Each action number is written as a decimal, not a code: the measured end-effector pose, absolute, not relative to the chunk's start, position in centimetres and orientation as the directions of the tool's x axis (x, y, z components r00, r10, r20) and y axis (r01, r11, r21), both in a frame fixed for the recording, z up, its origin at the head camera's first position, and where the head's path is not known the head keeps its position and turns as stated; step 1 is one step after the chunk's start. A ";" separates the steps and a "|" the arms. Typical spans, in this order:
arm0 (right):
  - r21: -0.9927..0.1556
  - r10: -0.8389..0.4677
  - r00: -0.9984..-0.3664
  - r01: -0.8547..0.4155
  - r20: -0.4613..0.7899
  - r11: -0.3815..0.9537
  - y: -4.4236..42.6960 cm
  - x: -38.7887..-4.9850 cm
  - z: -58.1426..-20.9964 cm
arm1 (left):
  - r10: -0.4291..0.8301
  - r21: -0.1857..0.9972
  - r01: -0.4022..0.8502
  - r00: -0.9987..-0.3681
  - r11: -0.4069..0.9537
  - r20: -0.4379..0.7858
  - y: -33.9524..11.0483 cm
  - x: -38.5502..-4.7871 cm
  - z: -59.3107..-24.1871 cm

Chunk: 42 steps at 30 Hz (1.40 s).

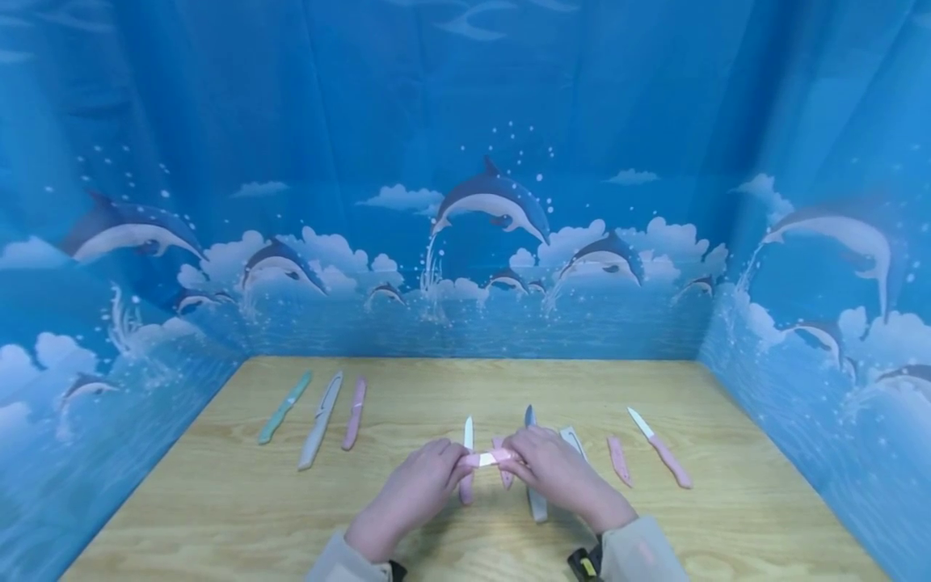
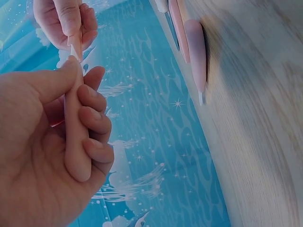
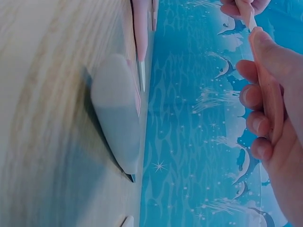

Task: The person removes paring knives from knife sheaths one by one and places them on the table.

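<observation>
My left hand (image 1: 418, 485) grips the pink handle of a paring knife (image 2: 77, 142), its fingers curled round it. Over the table, my right hand (image 1: 556, 469) grips a pink blade sheath (image 3: 270, 94) in line with that knife. A short stretch of pale blade (image 1: 486, 459) shows between the two hands; the rest of it is hidden. Below the hands lie a lilac-pink knife (image 1: 467, 487) with its blade bare, a pink sheath (image 1: 507, 478) and a white-handled knife (image 1: 537, 506) with a dark blade. A white sheath (image 1: 573, 440) is partly covered by my right hand.
At the left of the wooden table (image 1: 240, 517) lie a green knife (image 1: 280, 416), a longer whitish knife (image 1: 314, 440) and a pink knife (image 1: 353, 424). To the right are a pink sheath (image 1: 619, 461) and a bare-bladed pink knife (image 1: 669, 461). A blue dolphin curtain (image 1: 465, 331) surrounds the table.
</observation>
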State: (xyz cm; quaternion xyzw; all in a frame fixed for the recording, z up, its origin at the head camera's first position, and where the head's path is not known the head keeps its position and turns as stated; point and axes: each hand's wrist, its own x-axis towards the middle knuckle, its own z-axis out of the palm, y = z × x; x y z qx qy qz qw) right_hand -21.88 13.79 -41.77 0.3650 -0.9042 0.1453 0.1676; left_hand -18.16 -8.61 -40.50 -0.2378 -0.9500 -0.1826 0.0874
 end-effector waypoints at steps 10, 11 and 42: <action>-0.157 -0.620 -0.689 -0.707 0.375 0.690 13.8 -21.9 -41.5 | 0.406 0.317 0.461 -0.885 0.829 0.227 -8.6 -18.2 -40.4; -0.158 -0.619 -0.691 -0.705 0.374 0.692 13.8 -21.9 -41.5 | 0.407 0.316 0.463 -0.884 0.828 0.228 -8.6 -18.2 -40.4; -0.166 -0.599 -0.707 -0.688 0.376 0.707 14.2 -22.0 -41.5 | 0.426 0.310 0.489 -0.869 0.815 0.252 -8.9 -18.1 -40.2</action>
